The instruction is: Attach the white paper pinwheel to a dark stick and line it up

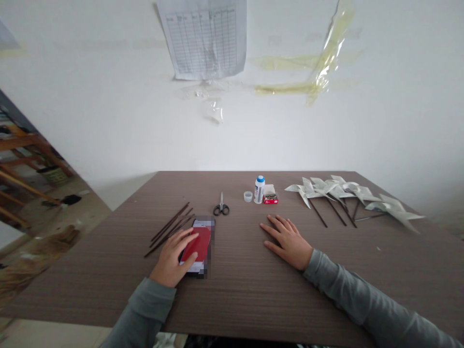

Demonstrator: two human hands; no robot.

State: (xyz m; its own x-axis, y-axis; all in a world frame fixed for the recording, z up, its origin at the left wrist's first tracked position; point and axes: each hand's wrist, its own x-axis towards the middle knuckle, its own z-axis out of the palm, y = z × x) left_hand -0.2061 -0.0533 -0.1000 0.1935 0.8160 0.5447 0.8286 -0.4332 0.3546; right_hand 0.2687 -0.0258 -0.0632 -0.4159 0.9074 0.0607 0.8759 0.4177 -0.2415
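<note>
My left hand [175,257] lies over the left side of a smartphone [203,244] with a red and white screen, fingers spread and the fingertips on or just above it. Part of the phone is blurred out. My right hand [289,243] rests flat on the table [239,299], fingers apart, holding nothing. Several thin dark brown sticks [169,224] lie behind my left hand. Scissors [221,205] with black handles lie beyond the phone, pointing away.
A white glue bottle [259,189] with a blue cap stands between a small clear cup [248,196] and an opened red box [270,198] of small metal pieces. Several white paper pinwheels [331,188] on brown sticks lie at the back right. The wall [145,121] rises behind the table.
</note>
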